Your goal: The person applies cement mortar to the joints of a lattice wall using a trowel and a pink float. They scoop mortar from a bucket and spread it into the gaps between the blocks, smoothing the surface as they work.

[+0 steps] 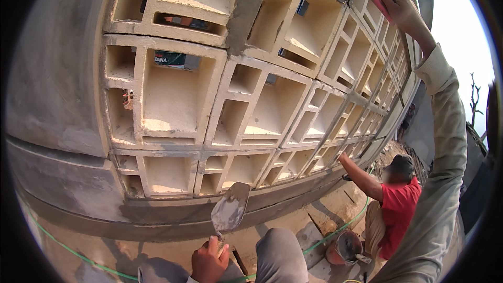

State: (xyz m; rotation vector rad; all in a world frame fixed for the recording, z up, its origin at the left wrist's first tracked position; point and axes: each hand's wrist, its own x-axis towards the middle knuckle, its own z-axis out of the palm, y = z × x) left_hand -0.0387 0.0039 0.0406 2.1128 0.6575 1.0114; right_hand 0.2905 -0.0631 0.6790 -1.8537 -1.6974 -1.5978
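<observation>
A trowel [230, 208] with grey mortar on its broad blade is gripped by its handle in my left hand [209, 260], low in front of the wall. High at the right, my right hand [398, 9] is closed on a slim flat tool with a pink body [378, 3]. That tool's dark tip lies near a joint between cream breeze blocks [313, 13], and I cannot tell whether it touches. Grey mortar [250, 8] fills a wide upright joint left of it. The blocks, with square and slotted openings, form a tall panel.
A co-worker in a red shirt [401, 212] crouches at the right, one arm stretched to the lower blocks. Beside them stands a bucket [344, 246] with a tool in it. A green hose [78, 256] crosses the ground. A smooth grey wall [57, 68] borders the panel at left.
</observation>
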